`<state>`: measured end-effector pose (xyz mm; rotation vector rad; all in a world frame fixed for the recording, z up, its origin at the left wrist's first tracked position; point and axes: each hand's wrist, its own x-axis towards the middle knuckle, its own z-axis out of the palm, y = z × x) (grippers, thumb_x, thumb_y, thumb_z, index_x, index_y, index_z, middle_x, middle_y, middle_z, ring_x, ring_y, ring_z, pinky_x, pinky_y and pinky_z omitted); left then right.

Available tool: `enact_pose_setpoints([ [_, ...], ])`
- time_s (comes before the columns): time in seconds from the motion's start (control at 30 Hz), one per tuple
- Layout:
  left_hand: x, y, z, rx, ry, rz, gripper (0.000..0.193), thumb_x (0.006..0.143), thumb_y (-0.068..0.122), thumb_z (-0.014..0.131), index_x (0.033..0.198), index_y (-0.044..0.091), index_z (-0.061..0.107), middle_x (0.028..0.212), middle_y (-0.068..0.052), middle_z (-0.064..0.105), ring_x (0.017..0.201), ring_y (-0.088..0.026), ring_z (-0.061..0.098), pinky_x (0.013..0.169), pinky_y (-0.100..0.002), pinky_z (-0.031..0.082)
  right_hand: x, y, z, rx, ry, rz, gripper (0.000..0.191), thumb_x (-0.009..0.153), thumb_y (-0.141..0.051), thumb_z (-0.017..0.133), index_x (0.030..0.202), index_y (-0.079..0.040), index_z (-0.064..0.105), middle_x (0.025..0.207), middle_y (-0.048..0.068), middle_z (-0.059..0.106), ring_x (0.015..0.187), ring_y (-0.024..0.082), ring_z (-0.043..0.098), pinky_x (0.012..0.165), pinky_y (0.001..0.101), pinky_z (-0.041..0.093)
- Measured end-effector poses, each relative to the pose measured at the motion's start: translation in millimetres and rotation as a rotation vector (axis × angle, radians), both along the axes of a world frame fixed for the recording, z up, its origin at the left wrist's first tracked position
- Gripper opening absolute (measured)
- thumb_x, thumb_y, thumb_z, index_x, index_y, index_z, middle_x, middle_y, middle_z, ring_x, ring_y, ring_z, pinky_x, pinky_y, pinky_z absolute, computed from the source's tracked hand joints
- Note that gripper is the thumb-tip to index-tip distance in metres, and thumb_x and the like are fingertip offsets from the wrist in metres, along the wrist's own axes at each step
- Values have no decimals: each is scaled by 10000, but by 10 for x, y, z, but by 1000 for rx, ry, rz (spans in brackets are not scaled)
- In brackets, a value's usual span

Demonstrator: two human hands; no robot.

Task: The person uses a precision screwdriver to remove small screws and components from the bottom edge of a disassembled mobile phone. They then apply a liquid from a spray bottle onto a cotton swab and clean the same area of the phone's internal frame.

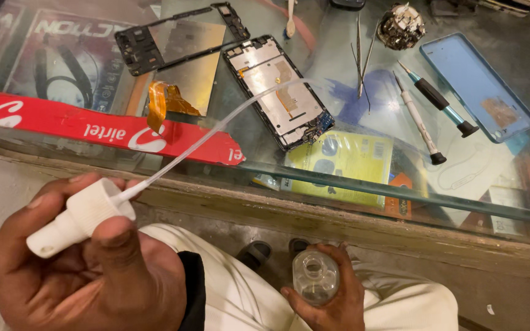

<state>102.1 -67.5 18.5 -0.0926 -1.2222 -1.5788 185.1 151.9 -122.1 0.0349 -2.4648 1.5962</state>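
The left hand [75,270] is gripping a white plastic spray-pump head [81,219], thumb and fingers closing tightly around its ribbed collar, while its thin, clear dip tube [216,125] is slanting up and away over the glass-topped counter [351,178]. The right hand [329,294] is holding a small, clear, open-mouthed plastic bottle [315,276] low over the person's lap, fingers wrapping snugly around its sides; the bottle is sitting well apart from the pump head. On the glass, a disassembled phone with an exposed metal mid-frame [280,92] is lying just beyond the tube's far end, with a black phone frame with a gold-toned plate [179,46] lying to its left. Slim metal tweezers [363,52] and two screwdrivers with black caps [427,116] are resting further right, near a light-blue rectangular phone back cover [476,86].
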Motion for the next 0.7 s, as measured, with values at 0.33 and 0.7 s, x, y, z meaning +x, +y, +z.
enact_pose_setpoints([
  [0.33,12,6,-40,-66,-91,69,513,965,184,922,1260,-31,562,1107,-250,698,927,-231,677,905,-307,621,-3,14,-6,-75,-127,-64,879,535,-225,976,1274,-44,536,1126,106,746,1061,221,745,1004,391,521],
  [0.7,41,-30,-147,-72,12,189,490,1035,224,894,1287,2,539,1046,-205,657,884,-228,678,857,-306,605,4,10,-36,-40,-68,-40,876,548,-214,979,1278,-24,534,1120,123,746,1056,229,741,995,372,529],
])
